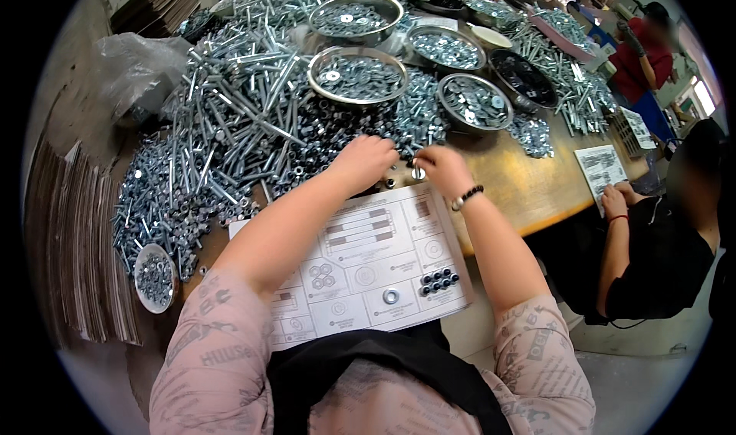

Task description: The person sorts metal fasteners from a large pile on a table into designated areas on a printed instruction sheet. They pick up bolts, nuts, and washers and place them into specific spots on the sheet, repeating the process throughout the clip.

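My left hand (364, 161) reaches to the front edge of the dark nuts (337, 132), its fingers curled down. What lies under its fingertips is hidden. Beside it, my right hand (446, 170), with a beaded bracelet at the wrist, pinches a small silver washer (418, 174) at the far edge of a printed sheet (360, 239). Outlines of bolts, nuts and washers in boxes cover this sheet. Near its lower right corner sit several black nuts (439, 283) in rows, and one silver washer (391, 295) rests to their left.
Loose bolts (238, 90) are heaped across the table. Metal bowls of washers (359, 78) stand behind my hands, near a bowl of black parts (523, 78). A small white bowl (156, 278) sits at left beside stacked cardboard (84, 243). At right, a co-worker's hands (616, 200) touch another sheet.
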Available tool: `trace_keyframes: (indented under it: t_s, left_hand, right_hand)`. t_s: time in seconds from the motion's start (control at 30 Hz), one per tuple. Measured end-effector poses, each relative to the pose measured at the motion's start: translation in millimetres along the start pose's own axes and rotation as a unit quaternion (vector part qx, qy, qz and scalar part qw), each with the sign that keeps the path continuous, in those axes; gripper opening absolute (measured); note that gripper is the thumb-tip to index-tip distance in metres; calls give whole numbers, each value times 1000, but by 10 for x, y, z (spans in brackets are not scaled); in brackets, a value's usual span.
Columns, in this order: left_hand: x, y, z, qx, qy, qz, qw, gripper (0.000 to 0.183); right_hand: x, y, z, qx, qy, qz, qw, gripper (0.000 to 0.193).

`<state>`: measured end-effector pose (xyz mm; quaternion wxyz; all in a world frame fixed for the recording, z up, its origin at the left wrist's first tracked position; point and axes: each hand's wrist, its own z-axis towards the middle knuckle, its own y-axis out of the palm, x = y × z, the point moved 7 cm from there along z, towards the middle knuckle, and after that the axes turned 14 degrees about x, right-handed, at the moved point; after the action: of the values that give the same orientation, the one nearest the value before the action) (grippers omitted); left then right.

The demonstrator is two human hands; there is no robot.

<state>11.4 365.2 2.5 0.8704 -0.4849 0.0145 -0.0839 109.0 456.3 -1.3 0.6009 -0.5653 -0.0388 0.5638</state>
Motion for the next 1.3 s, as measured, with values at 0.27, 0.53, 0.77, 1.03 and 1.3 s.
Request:
trace_keyframes:
  t_s: [0.27, 0.53, 0.77, 1.03, 1.3]
  left_hand:
    - [573, 37, -296, -38, -205, -133, 969, 30]
    - [806, -4, -305, -25, -190, -186, 964, 30]
    - [778, 19, -399, 76, -278, -225, 931, 38]
    - [792, 97, -368, 37, -289, -195, 937, 44]
    - [783, 67, -394, 78, -280, -191, 938, 41]
  right_hand:
    - [110, -83, -574, -85, -4, -16, 996, 18]
    - [66, -153, -621, -32, -10, 3, 999, 18]
    - [203, -33, -660, -18, 61, 82, 995, 16]
    - [247, -57, -655, -14, 74, 82, 994, 15]
    - [204, -20, -661, -7, 58, 94, 994, 14]
